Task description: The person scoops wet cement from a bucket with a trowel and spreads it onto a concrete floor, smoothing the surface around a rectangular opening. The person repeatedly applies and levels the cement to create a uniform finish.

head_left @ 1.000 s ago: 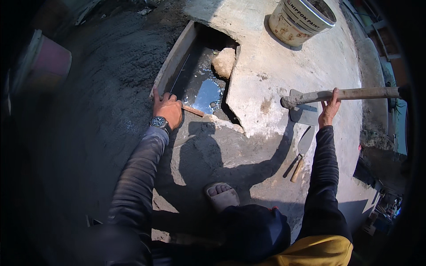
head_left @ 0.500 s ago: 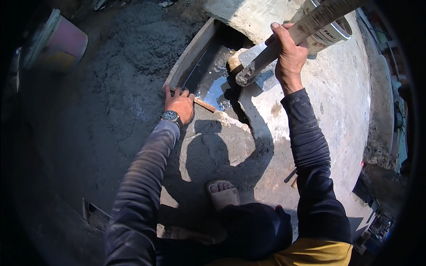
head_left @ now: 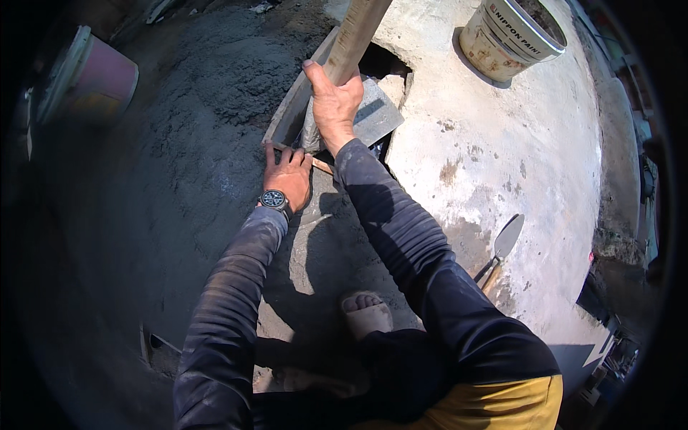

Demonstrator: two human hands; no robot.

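My right hand (head_left: 337, 107) grips a hoe's long wooden handle (head_left: 355, 32) near its lower part; the flat metal blade (head_left: 376, 115) is over a rectangular drain opening (head_left: 390, 68), hiding most of the water inside. My left hand (head_left: 287, 175), wearing a watch, rests with fingers spread on the opening's near-left corner, where a grey board (head_left: 285, 117) meets a thin reddish strip (head_left: 322, 165). Wet grey mortar (head_left: 201, 107) surrounds that side. A trowel (head_left: 507, 236) with a wooden handle lies on pale concrete to the right, beside my sleeve.
A dirty white bucket (head_left: 494, 50) stands on the concrete slab (head_left: 516, 158) at upper right. A pink-and-white bucket (head_left: 100, 75) sits at upper left. My sandalled foot (head_left: 365, 315) is on the ground below the opening. Clutter lines the far right edge.
My right hand has swung the hoe up and leftward from the slab beside the trowel into the opening, its handle turning from sideways to upright. My left hand remains at the corner.
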